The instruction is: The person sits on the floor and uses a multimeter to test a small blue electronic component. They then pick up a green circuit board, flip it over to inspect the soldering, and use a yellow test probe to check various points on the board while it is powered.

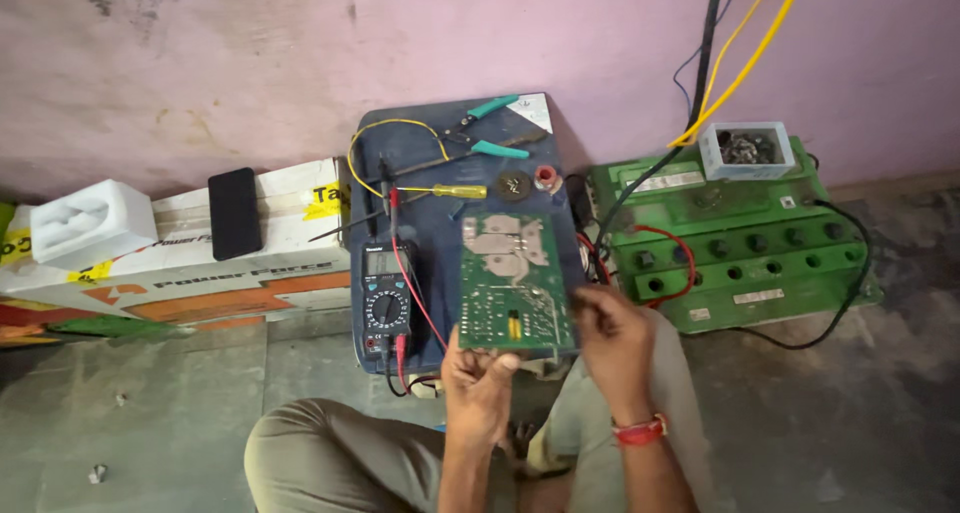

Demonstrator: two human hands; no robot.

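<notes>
I hold a green circuit board [515, 278] solder side up over a dark blue box [420, 148]. My left hand [477, 383] grips the board's near edge from below. My right hand [612, 343], with a red band at the wrist, holds its right near corner. Just left of the board a dark multimeter [387, 298] lies on the box, its red and black leads trailing off. Farther back on the box lie a yellow-handled screwdriver [445, 190] and teal-handled pliers [490, 128].
A green battery [740, 238] with red and black cables stands at the right, a small white tray of parts [745, 149] on top. At the left a cardboard carton [190, 263] carries a black phone [234, 213] and white foam [90, 221]. My bent knees fill the foreground.
</notes>
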